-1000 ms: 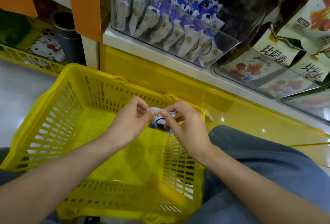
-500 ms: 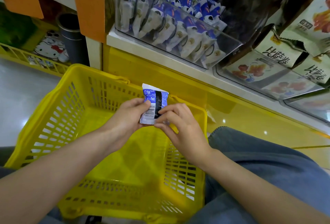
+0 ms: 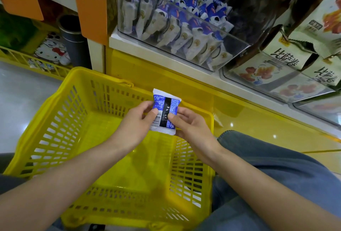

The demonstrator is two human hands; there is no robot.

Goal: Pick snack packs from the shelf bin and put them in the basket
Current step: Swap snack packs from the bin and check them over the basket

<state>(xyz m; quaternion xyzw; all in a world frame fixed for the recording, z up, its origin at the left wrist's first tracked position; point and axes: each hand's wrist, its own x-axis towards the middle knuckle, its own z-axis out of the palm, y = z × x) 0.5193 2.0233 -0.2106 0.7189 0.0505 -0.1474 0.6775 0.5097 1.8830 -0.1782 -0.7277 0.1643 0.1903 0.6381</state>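
Blue-and-white plastic, the snack pack (image 3: 165,112) in my head view is pinched upright between left hand (image 3: 136,122) and right hand (image 3: 190,125) over the yellow basket (image 3: 55,120), its print unreadable, with the shelf bin (image 3: 184,28) at twelve o'clock cut off on top.

Clear bin (image 3: 238,50) on white shelf (image 3: 147,51)

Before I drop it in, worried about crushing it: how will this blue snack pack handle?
Probably light: the left hand and right hand hold the snack pack by fingertip pinches alone. Its glossy film looks slippery and crinkly. It stands flat, so likely stiff.
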